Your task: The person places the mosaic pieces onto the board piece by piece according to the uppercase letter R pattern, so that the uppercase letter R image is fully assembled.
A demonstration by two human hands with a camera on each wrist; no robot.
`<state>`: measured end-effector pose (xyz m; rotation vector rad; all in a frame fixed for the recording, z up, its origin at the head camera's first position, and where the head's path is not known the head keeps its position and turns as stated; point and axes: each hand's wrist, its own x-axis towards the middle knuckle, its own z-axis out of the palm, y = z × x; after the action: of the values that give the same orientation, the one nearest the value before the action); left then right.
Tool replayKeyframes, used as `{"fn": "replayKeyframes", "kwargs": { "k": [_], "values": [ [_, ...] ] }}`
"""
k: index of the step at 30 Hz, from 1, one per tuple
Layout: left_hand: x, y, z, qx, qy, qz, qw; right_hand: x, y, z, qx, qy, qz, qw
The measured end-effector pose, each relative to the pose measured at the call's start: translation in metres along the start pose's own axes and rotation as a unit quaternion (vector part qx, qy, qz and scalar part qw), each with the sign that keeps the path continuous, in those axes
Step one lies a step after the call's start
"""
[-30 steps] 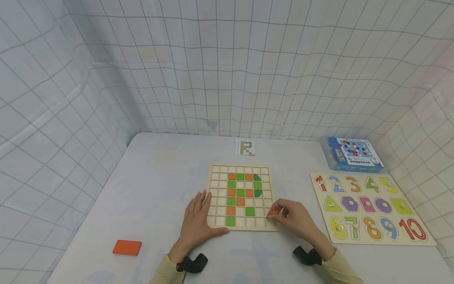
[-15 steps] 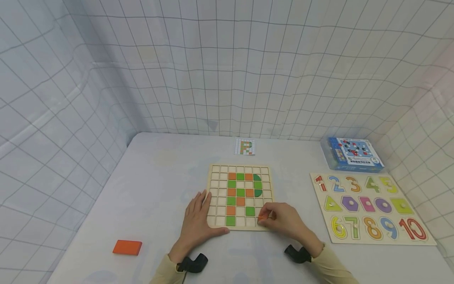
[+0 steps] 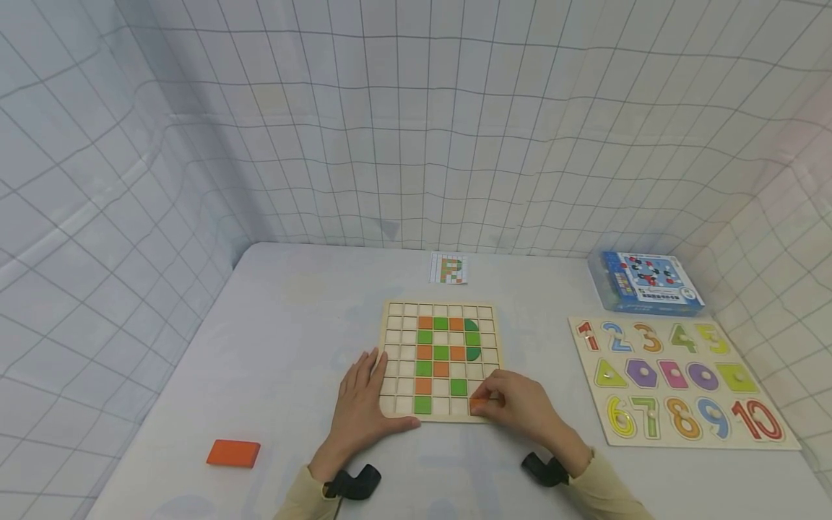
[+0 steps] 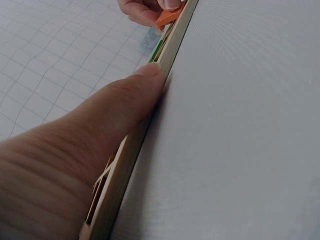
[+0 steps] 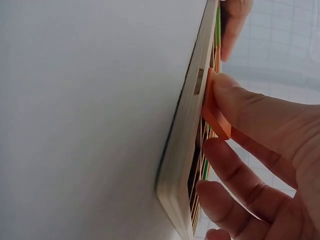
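A wooden grid board [image 3: 403, 406] lies flat on the table, with orange and green square tiles and two rounded green pieces set in its cells. My right hand [image 3: 523, 406] pinches an orange square tile [image 3: 477, 406] over the bottom row, near the board's lower right corner. In the right wrist view that orange tile [image 5: 215, 112] is tilted, one edge at the cells and the thumb on its face. My left hand [image 3: 360, 401] lies spread at the board's lower left corner, its thumb [image 4: 132, 92] along the front edge.
Behind the board lies a small pattern card [image 3: 448, 268]. To the right are a number-and-shape puzzle board [image 3: 682, 383] and a blue box [image 3: 650, 282]. An orange block [image 3: 233, 453] lies at the front left. Gridded white curtains [image 3: 416, 130] enclose the table.
My right hand has moved left with the orange tile, from the board's right edge to over the bottom row, and the tile has come down there. The left hand has stayed put.
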<state>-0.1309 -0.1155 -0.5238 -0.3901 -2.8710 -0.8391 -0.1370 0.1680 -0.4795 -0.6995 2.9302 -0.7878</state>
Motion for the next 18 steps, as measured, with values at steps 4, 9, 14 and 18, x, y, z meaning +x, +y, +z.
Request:
{"fn": "replayKeyframes", "kwargs": {
  "k": [4, 9, 14, 18],
  "values": [
    [0.0, 0.0, 0.0, 0.002, 0.003, 0.002, 1.0, -0.004, -0.001, 0.0, -0.021, 0.019, -0.016, 0.999],
    [0.0, 0.0, 0.0, 0.002, 0.003, 0.003, 1.0, -0.007, 0.0, 0.0, -0.048, 0.025, -0.042, 0.998],
    [0.0, 0.001, 0.0, 0.002, -0.001, 0.001, 1.0, -0.009, 0.002, 0.0, -0.067, 0.032, -0.061, 0.995],
    [0.0, 0.001, 0.0, 0.001, 0.0, 0.001, 1.0, -0.011, 0.005, 0.0, -0.067, 0.032, -0.063, 0.995]
  ]
}}
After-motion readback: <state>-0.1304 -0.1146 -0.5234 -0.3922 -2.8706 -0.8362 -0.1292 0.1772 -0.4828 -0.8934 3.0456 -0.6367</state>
